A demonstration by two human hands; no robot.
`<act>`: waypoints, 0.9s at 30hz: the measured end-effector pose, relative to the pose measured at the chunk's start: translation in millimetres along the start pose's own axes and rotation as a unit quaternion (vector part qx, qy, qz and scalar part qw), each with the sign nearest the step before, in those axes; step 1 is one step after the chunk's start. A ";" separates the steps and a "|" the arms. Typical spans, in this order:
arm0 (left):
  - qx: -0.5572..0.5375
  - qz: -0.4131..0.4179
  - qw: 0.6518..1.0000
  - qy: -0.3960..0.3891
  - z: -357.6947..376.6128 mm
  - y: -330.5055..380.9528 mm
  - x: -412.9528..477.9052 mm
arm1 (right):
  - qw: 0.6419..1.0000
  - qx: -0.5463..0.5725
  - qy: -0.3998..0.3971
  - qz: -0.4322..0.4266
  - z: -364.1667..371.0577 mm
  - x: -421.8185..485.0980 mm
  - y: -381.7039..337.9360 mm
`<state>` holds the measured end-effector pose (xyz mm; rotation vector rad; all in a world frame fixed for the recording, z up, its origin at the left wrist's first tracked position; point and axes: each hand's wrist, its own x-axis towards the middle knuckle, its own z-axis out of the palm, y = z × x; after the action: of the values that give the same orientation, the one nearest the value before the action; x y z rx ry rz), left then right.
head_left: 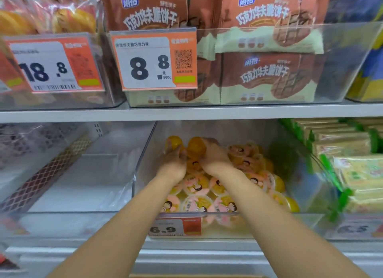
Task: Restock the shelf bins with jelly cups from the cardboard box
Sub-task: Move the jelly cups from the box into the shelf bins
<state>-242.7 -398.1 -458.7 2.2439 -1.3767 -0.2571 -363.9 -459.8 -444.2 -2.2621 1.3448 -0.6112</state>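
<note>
Clear bin (144, 153) at lower centre of the frame, your left hand (173, 160) holds a yellow jelly cup (174, 142), your right hand (214, 155) grips an orange jelly cup (195, 147), hands almost touching.

The clear bin (143, 163) is reached from the front, under the upper shelf board (207, 112). Its middle and right are filled by jelly cups (198, 203), piled higher toward the right. A bare strip is left along its left wall. The neighbouring left bin (72, 195) is largely unfilled; the right is closed off by stacked yellow packets (360, 174).
</note>
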 end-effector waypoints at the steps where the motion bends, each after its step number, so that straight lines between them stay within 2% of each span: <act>1: -0.007 0.000 1.000 0.000 -1.0 0.6 -1.6 | 1.000 0.002 0.014 0.003 0.3 0.1 0.2; 3: -0.010 0.001 1.000 0.000 -2.4 2.7 -4.6 | 1.000 0.004 0.028 0.000 1.1 0.5 2.0; 8: -0.001 0.007 1.000 -0.009 -3.7 5.2 -6.1 | 0.999 -0.021 -0.016 -0.044 -1.6 0.7 9.0; 13: 0.012 0.030 0.999 -0.004 -8.8 1.0 -11.7 | 0.999 -0.002 -0.002 -0.054 -16.1 -19.9 0.1; 17: -0.039 0.083 0.995 0.035 -32.2 19.9 -56.3 | 0.992 0.010 0.090 -0.088 -42.3 -68.0 -6.3; 19: -0.074 0.086 0.992 0.052 -46.4 33.4 -93.5 | 0.985 0.011 0.137 -0.102 -52.8 -104.0 -6.4; 23: -0.076 0.095 0.989 0.087 -59.2 46.9 -173.0 | 0.964 -0.030 0.211 -0.157 -63.3 -181.7 1.5; 25: -0.070 0.111 0.989 0.071 -49.3 40.7 -206.8 | 0.968 -0.046 0.188 -0.162 -56.8 -214.9 12.3; 27: -0.065 0.083 0.994 0.009 -27.6 23.8 -233.1 | 0.985 -0.053 0.108 -0.126 -41.7 -244.0 26.1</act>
<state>-360.5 -194.1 -444.7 2.0090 -1.4828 -0.2611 -511.0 -259.8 -461.7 -2.5361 1.2193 -0.9138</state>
